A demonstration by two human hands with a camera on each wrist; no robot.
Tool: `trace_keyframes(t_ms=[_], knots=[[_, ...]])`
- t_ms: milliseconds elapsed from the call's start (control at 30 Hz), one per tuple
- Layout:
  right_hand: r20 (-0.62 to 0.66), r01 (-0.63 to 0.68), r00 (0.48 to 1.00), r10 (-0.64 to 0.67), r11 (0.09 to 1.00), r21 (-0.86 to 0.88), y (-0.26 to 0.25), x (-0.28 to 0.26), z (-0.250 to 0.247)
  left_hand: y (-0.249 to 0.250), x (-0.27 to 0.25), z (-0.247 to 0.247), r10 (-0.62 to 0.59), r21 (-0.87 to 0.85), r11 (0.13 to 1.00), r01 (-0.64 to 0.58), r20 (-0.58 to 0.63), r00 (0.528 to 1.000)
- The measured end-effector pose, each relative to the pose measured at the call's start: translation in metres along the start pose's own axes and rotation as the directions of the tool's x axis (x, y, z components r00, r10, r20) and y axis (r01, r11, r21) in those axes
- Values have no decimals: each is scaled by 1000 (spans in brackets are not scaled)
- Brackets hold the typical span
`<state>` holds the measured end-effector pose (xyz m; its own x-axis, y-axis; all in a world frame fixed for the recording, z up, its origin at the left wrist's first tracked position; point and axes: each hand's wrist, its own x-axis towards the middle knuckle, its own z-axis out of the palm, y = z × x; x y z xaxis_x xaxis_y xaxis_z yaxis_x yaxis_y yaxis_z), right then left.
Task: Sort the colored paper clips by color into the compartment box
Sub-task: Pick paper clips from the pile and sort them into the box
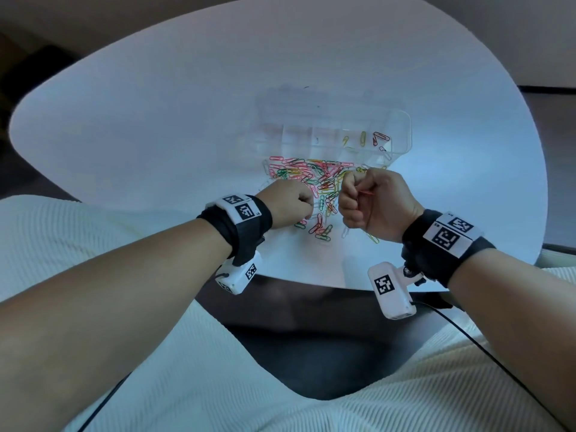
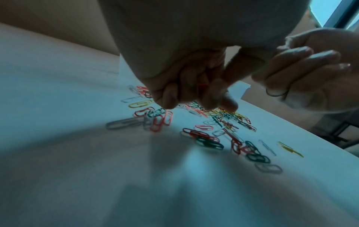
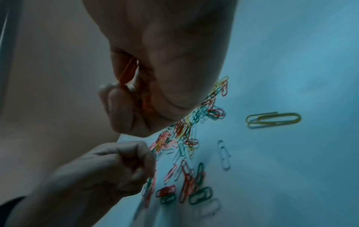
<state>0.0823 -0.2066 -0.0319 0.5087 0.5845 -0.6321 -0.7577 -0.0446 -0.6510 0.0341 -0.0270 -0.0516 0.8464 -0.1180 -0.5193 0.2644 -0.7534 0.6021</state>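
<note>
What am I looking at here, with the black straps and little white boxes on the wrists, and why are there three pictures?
There is no machine here, only a person sorting at a white table. The straps carry small cameras. One picture comes from a camera on the head, looking down at both arms; the other two come from the wrists, looking along each hand.

A pile of colored paper clips lies loose on the table. Behind it sits a clear compartment box, already holding a few yellow and red clips at its right end.

The right hand is curled, and its fingers pinch a red paper clip. The left hand is curled down over the pile; red shows between its fingers, but it is too blurred to identify.
</note>
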Motion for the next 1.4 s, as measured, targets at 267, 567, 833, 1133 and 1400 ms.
trace_keyframes(t_ms=[267,567,833,1133,1400], knots=[[-163,-53,970,-179,498,-866,8,7,10,-10,2,2,4,324,945,45,-148,989],[-87,-107,955,-285,-56,-993,37,10,1,-9,-1,3,11,441,896,49,-132,991],[-136,-149,952,-275,-25,-989,31,16,-10,-8,-1,4,-20,420,905,67,-114,993],[70,47,959,-273,-87,-995,31,12,-1,-7,5,2,-50,120,991,52,-14,999],[-84,-116,966,-243,-118,-986,44,10,2,-10,4,-4,15,-2,1000,-15,-117,993]])
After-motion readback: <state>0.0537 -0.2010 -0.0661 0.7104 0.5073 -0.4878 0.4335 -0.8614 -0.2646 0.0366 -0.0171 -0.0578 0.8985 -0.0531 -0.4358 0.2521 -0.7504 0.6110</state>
